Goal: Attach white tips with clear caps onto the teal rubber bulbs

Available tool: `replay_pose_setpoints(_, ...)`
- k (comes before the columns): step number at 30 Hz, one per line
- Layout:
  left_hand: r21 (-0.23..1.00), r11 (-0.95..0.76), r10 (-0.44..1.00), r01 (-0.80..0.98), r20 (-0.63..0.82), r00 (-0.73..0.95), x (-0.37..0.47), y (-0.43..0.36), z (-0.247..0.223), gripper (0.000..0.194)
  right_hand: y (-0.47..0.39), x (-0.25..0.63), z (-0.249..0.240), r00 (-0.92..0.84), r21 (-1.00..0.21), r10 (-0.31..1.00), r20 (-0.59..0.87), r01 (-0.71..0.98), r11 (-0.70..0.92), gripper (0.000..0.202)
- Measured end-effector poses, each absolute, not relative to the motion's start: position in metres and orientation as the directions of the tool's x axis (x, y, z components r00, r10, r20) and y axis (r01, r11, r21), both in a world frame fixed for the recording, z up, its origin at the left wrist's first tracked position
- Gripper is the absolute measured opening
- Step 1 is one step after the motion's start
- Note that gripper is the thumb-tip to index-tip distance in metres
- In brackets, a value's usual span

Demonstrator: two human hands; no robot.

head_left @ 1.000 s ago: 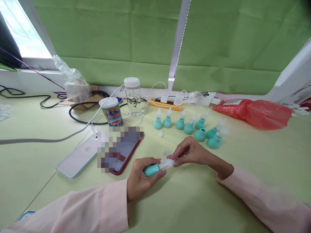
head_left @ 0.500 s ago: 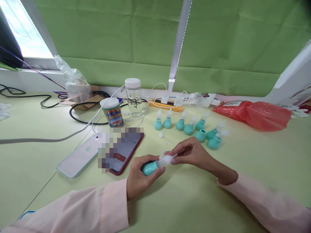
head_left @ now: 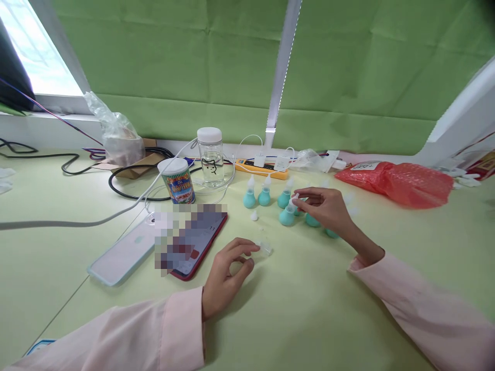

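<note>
My right hand (head_left: 323, 208) pinches the pale tip of a teal bulb nasal aspirator (head_left: 286, 217), which stands upright at the front of a group of similar ones. Part of that group is hidden behind my fingers. My left hand (head_left: 234, 265) is open above the table, thumb and fingers apart. Its index fingertip is at a small clear plastic piece (head_left: 266, 249); whether it touches I cannot tell. Farther back sit a small white tip (head_left: 254, 216) and more upright aspirators, among them a teal one (head_left: 249, 198) at the left end.
To the left lie a pale-cased phone (head_left: 126, 247) and a red-cased phone (head_left: 211, 238). Behind them stand a noodle cup (head_left: 178, 183) and a water bottle (head_left: 211, 165). An orange power strip (head_left: 247, 166), cables and a red plastic bag (head_left: 402, 183) line the back.
The aspirator has gone from between both hands to the group at the back right, carried by my right hand. My left hand has let go of it and opened by the clear piece.
</note>
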State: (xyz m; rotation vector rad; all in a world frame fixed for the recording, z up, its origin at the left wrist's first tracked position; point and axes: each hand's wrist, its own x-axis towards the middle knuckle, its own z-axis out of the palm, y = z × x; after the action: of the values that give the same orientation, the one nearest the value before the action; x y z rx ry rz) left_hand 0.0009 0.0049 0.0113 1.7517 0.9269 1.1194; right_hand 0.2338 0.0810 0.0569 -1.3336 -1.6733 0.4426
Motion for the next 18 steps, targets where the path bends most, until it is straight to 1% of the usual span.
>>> replay_pose_setpoints(3,0.911,-0.38,0.89,0.161,0.312,0.333,0.001,0.006,0.011,0.022,0.082,0.234,0.05,-0.029,-0.645,0.875,0.483,0.664,0.378,0.028)
replay_pose_setpoints(5,0.908,-0.385,0.888,0.164,0.315,0.335,0.001,0.006,0.011,0.023,0.08,0.233,0.05,-0.059,-0.547,0.844,0.534,0.737,0.398,0.033)
replay_pose_setpoints(6,0.907,-0.387,0.887,0.164,0.318,0.335,0.001,0.006,0.011,0.023,0.079,0.233,0.05,-0.068,-0.477,0.812,0.579,0.779,0.406,0.036)
replay_pose_setpoints(7,0.907,-0.389,0.886,0.164,0.319,0.335,0.001,0.006,0.011,0.023,0.077,0.232,0.051,-0.076,-0.391,0.761,0.644,0.822,0.413,0.037)
replay_pose_setpoints(9,0.905,-0.391,0.886,0.168,0.322,0.333,0.001,0.006,0.011,0.023,0.07,0.228,0.051,-0.11,-0.207,0.61,0.785,0.881,0.425,0.034)
replay_pose_setpoints(10,0.903,-0.394,0.886,0.172,0.324,0.332,0.001,0.006,0.011,0.023,0.067,0.225,0.051,-0.154,-0.123,0.533,0.832,0.886,0.447,0.029)
replay_pose_setpoints(11,0.899,-0.399,0.886,0.18,0.327,0.33,0.001,0.006,0.011,0.024,0.063,0.22,0.049,-0.229,-0.047,0.486,0.844,0.87,0.491,0.023)
replay_pose_setpoints(12,0.893,-0.406,0.885,0.195,0.331,0.326,0.001,0.006,0.01,0.025,0.059,0.215,0.047,-0.33,0.014,0.476,0.815,0.832,0.554,0.018)
replay_pose_setpoints(13,0.885,-0.413,0.885,0.216,0.334,0.323,0.001,0.006,0.009,0.026,0.056,0.208,0.045,-0.444,0.045,0.499,0.744,0.779,0.626,0.017)
replay_pose_setpoints(14,0.876,-0.417,0.887,0.244,0.333,0.321,0.001,0.007,0.008,0.027,0.054,0.202,0.042,-0.549,0.04,0.543,0.636,0.726,0.687,0.019)
replay_pose_setpoints(15,0.866,-0.418,0.89,0.274,0.329,0.317,0.001,0.008,0.007,0.028,0.054,0.195,0.039,-0.623,0.004,0.592,0.512,0.691,0.723,0.021)
replay_pose_setpoints(16,0.857,-0.416,0.893,0.305,0.322,0.314,0.001,0.009,0.005,0.028,0.055,0.189,0.036,-0.658,-0.048,0.641,0.396,0.682,0.729,0.023)
replay_pose_setpoints(18,0.84,-0.414,0.898,0.35,0.312,0.311,0.001,0.01,0.003,0.029,0.061,0.18,0.03,-0.645,-0.159,0.725,0.24,0.711,0.685,0.028)
